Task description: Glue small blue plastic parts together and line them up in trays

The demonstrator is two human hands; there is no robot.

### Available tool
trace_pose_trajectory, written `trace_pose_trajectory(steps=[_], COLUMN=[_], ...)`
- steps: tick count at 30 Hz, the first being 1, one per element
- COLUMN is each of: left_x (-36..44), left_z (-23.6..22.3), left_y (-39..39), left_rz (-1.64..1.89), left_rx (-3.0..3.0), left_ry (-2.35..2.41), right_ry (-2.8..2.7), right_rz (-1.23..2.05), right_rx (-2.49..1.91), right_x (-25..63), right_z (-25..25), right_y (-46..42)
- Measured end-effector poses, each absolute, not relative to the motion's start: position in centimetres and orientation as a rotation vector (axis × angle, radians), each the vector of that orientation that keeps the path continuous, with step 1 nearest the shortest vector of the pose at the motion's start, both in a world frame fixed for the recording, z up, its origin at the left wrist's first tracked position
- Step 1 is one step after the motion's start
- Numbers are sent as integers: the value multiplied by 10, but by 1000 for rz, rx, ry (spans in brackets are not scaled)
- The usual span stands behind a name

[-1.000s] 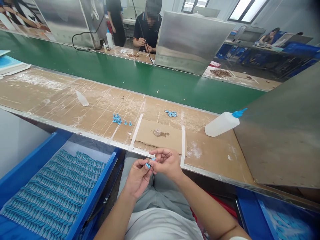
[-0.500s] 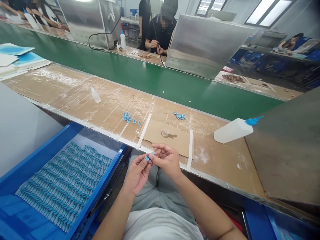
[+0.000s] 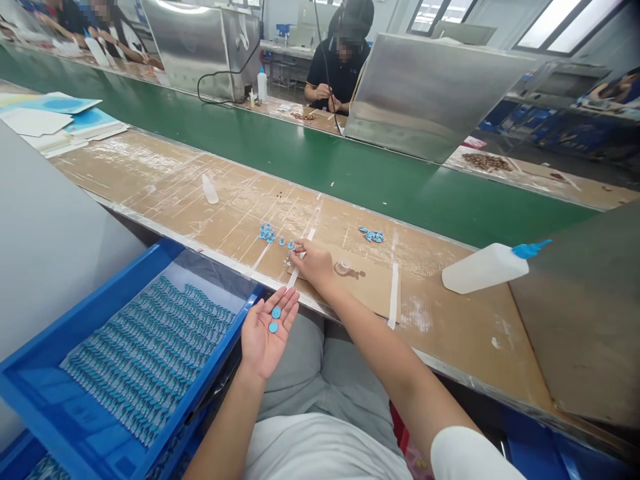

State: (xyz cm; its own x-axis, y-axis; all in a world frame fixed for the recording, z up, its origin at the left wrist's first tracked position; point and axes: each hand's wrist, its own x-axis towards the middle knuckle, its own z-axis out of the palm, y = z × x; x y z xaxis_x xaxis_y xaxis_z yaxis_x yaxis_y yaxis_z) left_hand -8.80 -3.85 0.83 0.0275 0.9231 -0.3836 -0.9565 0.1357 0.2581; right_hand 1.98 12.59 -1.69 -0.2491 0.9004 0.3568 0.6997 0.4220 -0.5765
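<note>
My left hand (image 3: 266, 337) is turned palm up with its fingers stretched out. Two small round blue discs (image 3: 273, 327) lie on its fingers. My right hand (image 3: 314, 263) reaches over the table's front part, thumb and fingertips pinched together on a small blue piece that they mostly hide. Just beyond these fingertips, two small blue pegs (image 3: 291, 245) stand upright on round bases. A cluster of similar blue pegs (image 3: 267, 233) is to their left. Right of my right hand, a small clear cup (image 3: 343, 267) rests on a cardboard sheet (image 3: 373, 283).
A pile of blue pieces (image 3: 371, 235) lies behind the cardboard. A large white bottle (image 3: 485, 268) lies tilted at right; a small bottle (image 3: 210, 190) is at left. A blue tray (image 3: 165, 250) holds rows of blue parts. Beyond the green belt (image 3: 280, 157), a person (image 3: 340, 67) works.
My hands have parted. The left has turned palm up, showing two blue discs; the right has moved forward to the table near the standing pegs. The view has shifted slightly.
</note>
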Motion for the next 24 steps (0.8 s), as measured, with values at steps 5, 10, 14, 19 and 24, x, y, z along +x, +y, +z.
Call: trace_pose_trajectory(steps=[5,10,14,19,24], left_x=[-90,-89,-87,-80,-72], left_z=[9,9,6,1,-2], left_y=[-39,-38,-35,-33,-33], left_rz=[1465,1468,1478,1426,1378], left_rx=[-70,-63,-41,13,6], left_ry=[515,530,517,543,603], right_ry=[-2209,-2106,-2241,-2440,-2523], right_rz=[227,193,441,433,329], right_rx=[-1438,-1353,-840,-525,-513], right_x=[14,26,43,55,59], right_z=[-27,-11,8,11,-2], right_y=[132,108,64,35,32])
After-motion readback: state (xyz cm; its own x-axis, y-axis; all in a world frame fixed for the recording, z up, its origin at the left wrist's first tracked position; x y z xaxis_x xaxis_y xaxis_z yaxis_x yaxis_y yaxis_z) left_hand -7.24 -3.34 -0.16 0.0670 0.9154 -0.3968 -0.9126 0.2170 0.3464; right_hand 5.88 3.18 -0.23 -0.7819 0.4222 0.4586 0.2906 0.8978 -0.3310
